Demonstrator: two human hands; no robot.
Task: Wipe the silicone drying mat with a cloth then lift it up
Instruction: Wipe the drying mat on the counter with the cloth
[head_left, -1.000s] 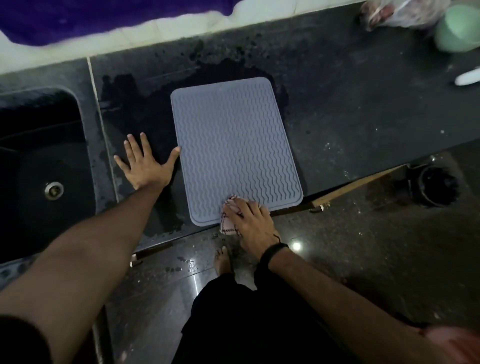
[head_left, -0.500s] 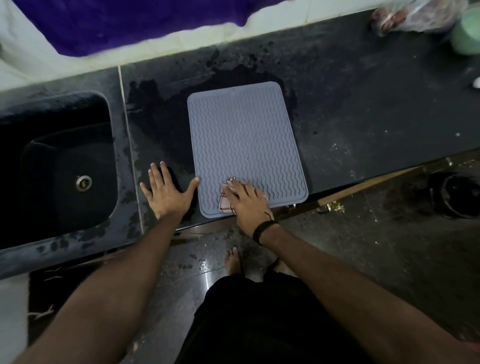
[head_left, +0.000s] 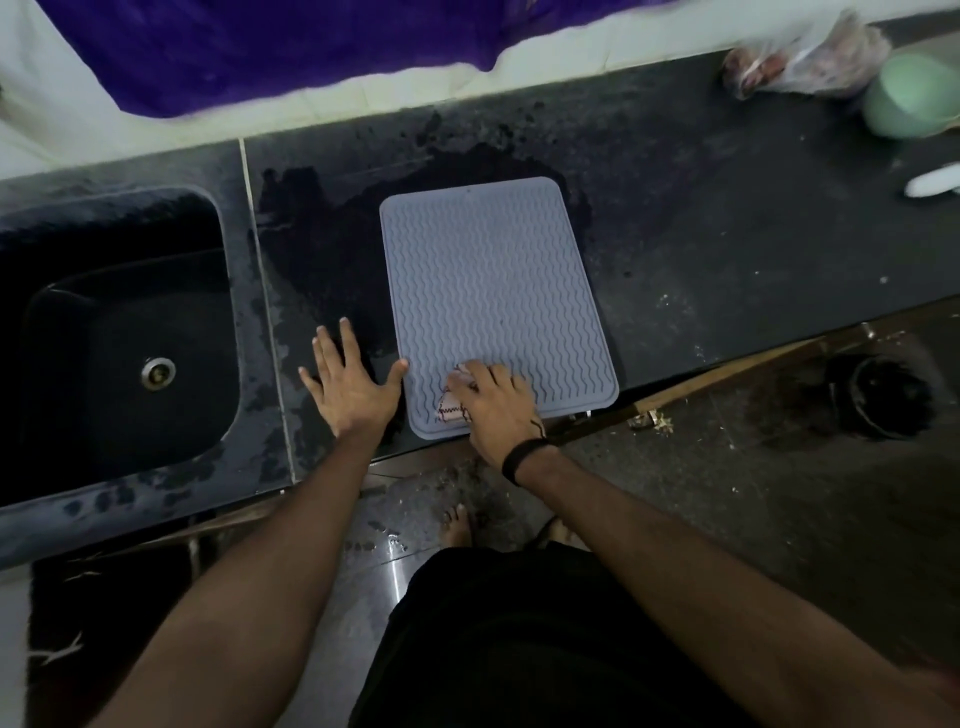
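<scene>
My right hand (head_left: 496, 402) still presses the cloth (head_left: 453, 402) flat on the near left corner of the silicone drying mat (head_left: 493, 291). In the last 1 second the cloth hardly moved, so I think the wiping is only starting there. My left hand (head_left: 349, 387) slid closer along the counter (head_left: 727, 249). Its fingers are spread flat, and my thumb now touches the mat's left edge to keep it steady. The mat lies flat beside the sink (head_left: 119, 332), not lifted yet. I see no words or labels anywhere.
</scene>
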